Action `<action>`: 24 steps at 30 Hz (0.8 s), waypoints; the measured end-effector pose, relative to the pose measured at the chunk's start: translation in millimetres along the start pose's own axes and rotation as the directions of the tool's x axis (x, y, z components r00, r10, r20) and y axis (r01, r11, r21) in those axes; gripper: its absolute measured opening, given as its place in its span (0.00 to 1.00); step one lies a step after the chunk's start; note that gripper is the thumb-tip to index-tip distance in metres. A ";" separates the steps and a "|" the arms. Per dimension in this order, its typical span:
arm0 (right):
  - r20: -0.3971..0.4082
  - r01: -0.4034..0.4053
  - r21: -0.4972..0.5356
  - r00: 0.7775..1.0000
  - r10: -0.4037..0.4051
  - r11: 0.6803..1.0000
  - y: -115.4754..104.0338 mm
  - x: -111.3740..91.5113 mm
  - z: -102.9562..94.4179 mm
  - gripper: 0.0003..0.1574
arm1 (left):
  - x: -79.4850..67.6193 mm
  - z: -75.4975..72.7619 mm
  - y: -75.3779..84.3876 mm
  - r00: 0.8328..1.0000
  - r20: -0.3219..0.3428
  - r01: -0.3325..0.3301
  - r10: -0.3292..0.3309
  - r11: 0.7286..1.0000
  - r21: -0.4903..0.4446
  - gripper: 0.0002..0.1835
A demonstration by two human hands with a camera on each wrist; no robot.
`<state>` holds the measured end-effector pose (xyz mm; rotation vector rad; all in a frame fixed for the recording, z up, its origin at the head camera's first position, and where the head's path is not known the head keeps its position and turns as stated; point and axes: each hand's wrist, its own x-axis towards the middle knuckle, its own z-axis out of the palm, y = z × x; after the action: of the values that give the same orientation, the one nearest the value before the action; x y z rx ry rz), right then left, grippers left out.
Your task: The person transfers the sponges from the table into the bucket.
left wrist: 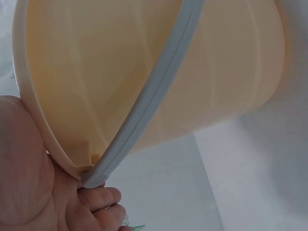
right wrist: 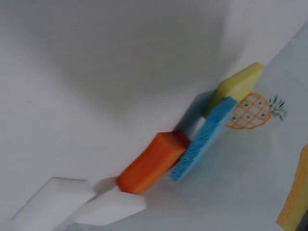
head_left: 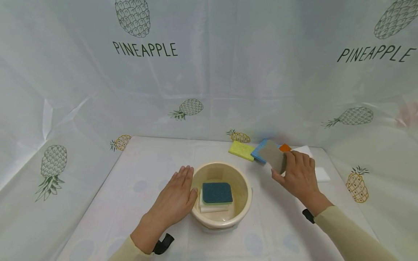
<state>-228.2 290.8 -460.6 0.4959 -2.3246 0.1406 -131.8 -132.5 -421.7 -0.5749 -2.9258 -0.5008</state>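
My right hand (head_left: pixel 298 174) pinches a sponge with a grey face (head_left: pixel 273 156) above the table, near the row of sponges at the back. Part of the held sponge, with a yellow-orange layer (right wrist: pixel 294 192), shows at the edge of the right wrist view. My left hand (head_left: pixel 176 195), fingers straight, rests against the left side of a cream bucket (head_left: pixel 243 177). In the left wrist view, its fingers (left wrist: pixel 103 197) lie by the end of the bucket's grey handle (left wrist: pixel 144 106). Inside the bucket, a sponge with a dark green top (head_left: pixel 217 192) lies over white sponges (head_left: pixel 213 208).
Along the back edge are a yellow sponge (head_left: pixel 241 150), a blue sponge (head_left: pixel 258 152), an orange sponge (right wrist: pixel 151 163) and white sponges (right wrist: pixel 55 202). A pineapple-printed sheet (head_left: pixel 209 72) hangs behind and beside the white-covered table (head_left: pixel 143 163).
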 end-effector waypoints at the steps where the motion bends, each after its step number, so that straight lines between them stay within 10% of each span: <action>1: 0.004 0.010 0.005 1.000 -0.010 1.000 -2.8 1.9 -1.3 0.50 | 0.2 0.2 -0.1 1.000 0.000 -0.001 0.001 1.000 0.001 0.35; 17: -0.050 0.176 0.198 0.984 -0.169 0.964 -68.3 46.3 -30.7 0.42 | 1.0 -0.8 0.5 1.000 0.003 0.002 -0.003 1.000 0.011 0.35; 24: 0.112 0.221 0.269 0.960 -0.259 0.937 -103.4 55.9 -42.4 0.40 | 1.0 -1.9 1.5 1.000 0.019 0.015 -0.016 1.000 0.014 0.35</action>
<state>-196.4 188.7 -395.8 0.9441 -2.3757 0.2965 -132.0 -131.5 -419.2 -0.5587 -2.9513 -0.4791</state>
